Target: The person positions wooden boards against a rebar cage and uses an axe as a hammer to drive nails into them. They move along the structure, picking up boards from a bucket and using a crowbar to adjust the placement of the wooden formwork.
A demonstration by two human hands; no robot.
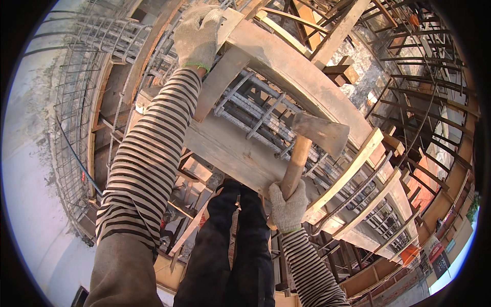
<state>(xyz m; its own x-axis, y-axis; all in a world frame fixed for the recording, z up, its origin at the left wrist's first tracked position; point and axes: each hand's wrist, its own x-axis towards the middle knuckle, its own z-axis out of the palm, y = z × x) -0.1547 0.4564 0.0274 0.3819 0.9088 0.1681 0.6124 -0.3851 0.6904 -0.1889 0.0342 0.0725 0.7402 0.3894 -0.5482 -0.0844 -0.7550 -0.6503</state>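
My left hand (197,38), in a pale knit glove with a green cuff, reaches to the far end of the wooden formwork. Its fingers curl at the edge of a short light wooden board (230,25); the fingertips are partly hidden. In my right hand (288,207), also gloved, is the wooden handle of a hatchet (322,134). The hatchet's broad, worn metal head is raised above a steel rebar cage (258,110). That cage lies between two long formwork boards, the far one (307,84) and the near one (235,151).
Light wooden battens (348,171) cross the formwork on the right. Another rebar mesh (76,112) runs beside a pale wall (30,169) at left. My legs (225,245) stand close to the near board, with timbers and gaps below. Dark bars (429,61) span the far right.
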